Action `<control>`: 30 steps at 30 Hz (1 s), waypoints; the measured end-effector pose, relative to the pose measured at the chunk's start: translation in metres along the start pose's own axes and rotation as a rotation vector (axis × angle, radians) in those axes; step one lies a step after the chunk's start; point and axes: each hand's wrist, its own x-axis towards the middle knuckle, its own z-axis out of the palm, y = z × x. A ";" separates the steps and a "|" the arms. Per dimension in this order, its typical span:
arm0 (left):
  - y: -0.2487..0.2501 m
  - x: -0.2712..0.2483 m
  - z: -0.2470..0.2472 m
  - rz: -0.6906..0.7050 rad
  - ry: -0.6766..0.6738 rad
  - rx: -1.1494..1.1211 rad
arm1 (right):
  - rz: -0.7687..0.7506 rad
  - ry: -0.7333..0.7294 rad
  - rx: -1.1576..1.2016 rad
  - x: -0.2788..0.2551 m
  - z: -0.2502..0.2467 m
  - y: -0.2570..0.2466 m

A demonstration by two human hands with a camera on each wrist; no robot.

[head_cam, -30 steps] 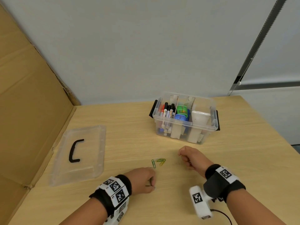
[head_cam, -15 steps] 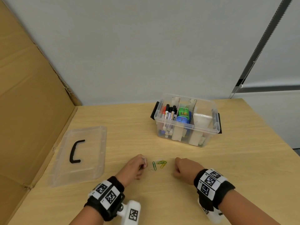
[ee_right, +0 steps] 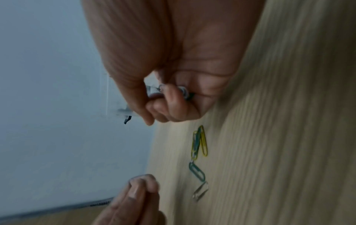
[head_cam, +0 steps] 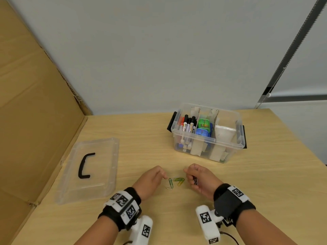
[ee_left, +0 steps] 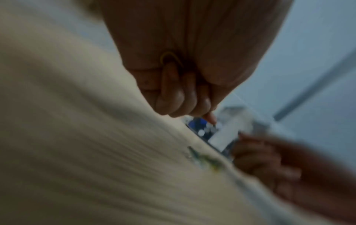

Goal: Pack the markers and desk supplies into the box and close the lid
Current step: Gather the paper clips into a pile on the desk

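A clear plastic box stands open at the back of the table, holding several markers, a green and blue sharpener and a white item. Its clear lid with a black handle lies flat at the left. Several loose paper clips, green, yellow and silver, lie between my hands. My left hand is just left of them, its fingers curled over a yellow clip in the palm. My right hand is just right of them and grips a few clips.
A tall cardboard sheet walls off the left side, right behind the lid. The wooden table ends at the right, close to the box. A grey wall stands behind the table.
My left hand has moved forward to the left of the clip pile. My right hand has shifted left and turned, so the clips in its fingers show. A silver clip now lies by the pile.
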 end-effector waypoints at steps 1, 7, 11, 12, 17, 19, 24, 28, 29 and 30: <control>-0.001 0.000 0.000 0.066 -0.022 0.222 | -0.032 0.013 -0.086 0.002 -0.001 -0.001; 0.011 0.012 0.003 0.187 -0.186 0.818 | -0.164 -0.145 -1.291 0.005 0.003 -0.022; 0.012 0.017 0.003 0.140 -0.255 0.836 | -0.103 -0.195 -1.593 0.011 0.012 -0.021; 0.012 0.016 0.002 0.134 -0.248 0.828 | -0.111 -0.190 -1.643 0.011 0.015 -0.021; 0.011 0.016 -0.001 0.115 -0.156 0.850 | -0.105 -0.164 -1.781 0.010 0.027 -0.020; 0.012 0.014 0.001 0.114 -0.145 0.898 | -0.093 -0.148 -1.829 0.008 0.033 -0.015; 0.005 0.014 0.002 -0.006 -0.140 0.692 | -0.101 -0.085 -1.916 0.007 0.040 -0.005; -0.002 0.013 0.003 -0.035 -0.177 0.589 | -0.054 -0.080 -1.814 0.006 0.036 -0.005; -0.003 0.010 0.003 -0.024 -0.174 0.582 | -0.020 -0.075 -1.713 0.004 0.032 -0.005; -0.005 0.008 0.003 -0.010 -0.157 0.556 | -0.009 -0.069 -1.597 0.001 0.026 -0.006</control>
